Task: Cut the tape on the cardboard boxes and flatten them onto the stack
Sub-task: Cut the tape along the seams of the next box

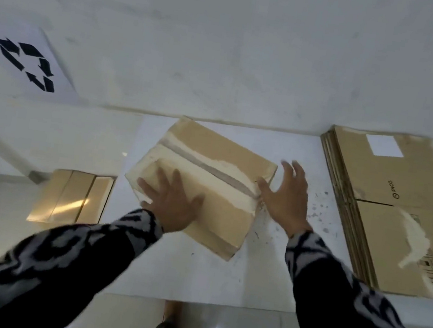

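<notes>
Head view: left hand flat on sealed box, right hand spread at 3 o'clock; both fingers hold nothing, no cutter visible, find one before slitting tape

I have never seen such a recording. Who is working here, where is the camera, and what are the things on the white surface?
No machine works here: a person with two bare hands does. The single picture comes from a camera worn on the head, looking down. The left hand lies flat on a taped cardboard box on the white table. The right hand is open at the box's right end, holding nothing. Flattened boxes are stacked at the right. A recycling sign hangs on the wall.
</notes>
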The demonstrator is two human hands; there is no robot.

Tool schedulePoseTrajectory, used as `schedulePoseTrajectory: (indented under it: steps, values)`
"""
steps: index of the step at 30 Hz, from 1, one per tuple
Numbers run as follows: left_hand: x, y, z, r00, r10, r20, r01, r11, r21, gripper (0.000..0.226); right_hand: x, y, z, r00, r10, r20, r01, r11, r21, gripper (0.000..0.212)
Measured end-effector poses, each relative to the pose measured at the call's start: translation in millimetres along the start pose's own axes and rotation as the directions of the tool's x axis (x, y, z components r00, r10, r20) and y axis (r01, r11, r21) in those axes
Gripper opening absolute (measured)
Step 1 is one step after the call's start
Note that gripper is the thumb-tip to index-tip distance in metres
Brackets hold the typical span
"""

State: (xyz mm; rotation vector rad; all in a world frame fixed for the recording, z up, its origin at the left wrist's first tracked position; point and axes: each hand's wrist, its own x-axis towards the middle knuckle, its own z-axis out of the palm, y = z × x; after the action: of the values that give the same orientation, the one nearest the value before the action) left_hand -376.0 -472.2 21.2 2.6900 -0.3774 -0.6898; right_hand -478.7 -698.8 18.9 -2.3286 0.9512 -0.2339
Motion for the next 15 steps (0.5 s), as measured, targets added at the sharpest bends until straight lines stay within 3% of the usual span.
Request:
schedulePoseTrajectory:
  steps: [2,4,8,12,15]
  values:
    - [1.4,12.6,14.9,0.999,0.046,-0.013,-0.045,0.998,0.032,0.095,21.8,-1.5,2.7,0.982,-0.048,0.183,0.047,0.999,0.009,0.085]
    - [14.5,16.5,15.4,0.994,0.097,-0.057,-0.089,0.987,0.130,0.093,19.9,2.4,7.1,0.965,0.008,0.261,-0.032,0.996,0.089,0.088]
    - [43.4,6.8,-3.9,0.950,0.313,0.008,-0.302,0.909,0.287,0.086,-45.2,8.5,11.5,0.969,0.248,-0.014,-0.242,0.956,0.164,0.090]
    - [27.4,15.8,3.0,0.946,0.314,0.086,-0.325,0.919,0.222,0.074,-107.6,4.1,28.2,0.921,0.384,-0.058,-0.359,0.898,0.253,0.081]
    - [-8.8,22.0,18.0,0.934,0.347,0.090,-0.358,0.911,0.206,0.078,-99.6,30.1,17.5,0.904,0.402,-0.147,-0.345,0.887,0.307,0.055]
